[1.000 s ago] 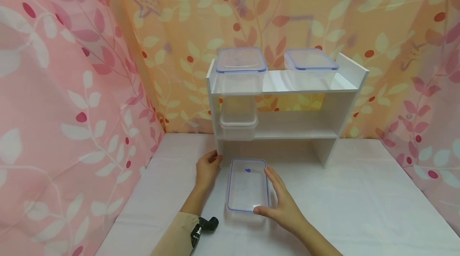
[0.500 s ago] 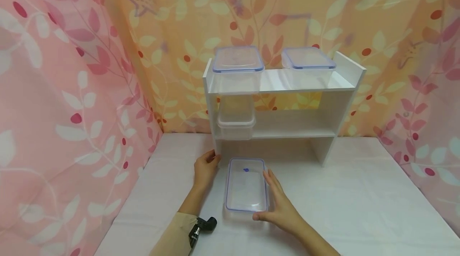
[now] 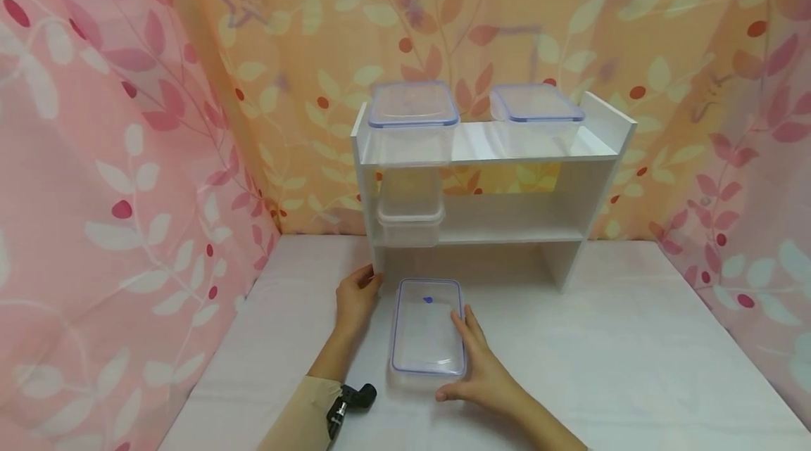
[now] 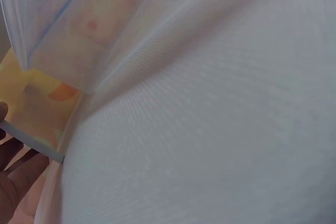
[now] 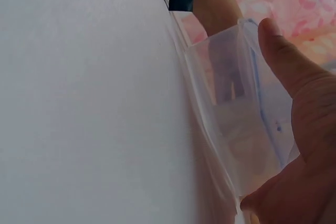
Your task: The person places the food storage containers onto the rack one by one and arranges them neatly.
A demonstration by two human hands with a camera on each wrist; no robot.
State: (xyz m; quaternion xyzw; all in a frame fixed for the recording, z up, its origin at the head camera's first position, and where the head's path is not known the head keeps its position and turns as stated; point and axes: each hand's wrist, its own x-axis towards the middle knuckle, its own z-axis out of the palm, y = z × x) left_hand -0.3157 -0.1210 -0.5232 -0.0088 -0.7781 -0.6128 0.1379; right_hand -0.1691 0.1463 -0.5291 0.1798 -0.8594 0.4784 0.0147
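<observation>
A clear rectangular food container [image 3: 426, 338] with a blue-rimmed lid lies on the white-covered table in front of a small white shelf [image 3: 507, 219]. My right hand [image 3: 484, 373] is at the container's right side, its fingers long and fairly straight along that wall. Its thumb points past the near right corner. In the right wrist view, the thumb [image 5: 291, 61] stretches across in front of the container [image 5: 226, 93]. My left hand [image 3: 356, 300] grips the front edge of the shelf's left side panel near its foot. In the left wrist view, fingers [image 4: 23, 174] wrap that panel [image 4: 34, 145].
Two blue-lidded clear containers, a left one [image 3: 412, 124] and a right one [image 3: 538, 120], stand on the shelf's top. A container with a whitish lid [image 3: 410, 215] sits at the left of the middle shelf. Patterned curtains [image 3: 304, 85] hang behind and beside the table.
The view has shifted slightly. My right thumb has slid off the lid's near corner toward me, and the right fingers sit lower along the side. My left hand keeps its grip on the shelf panel.
</observation>
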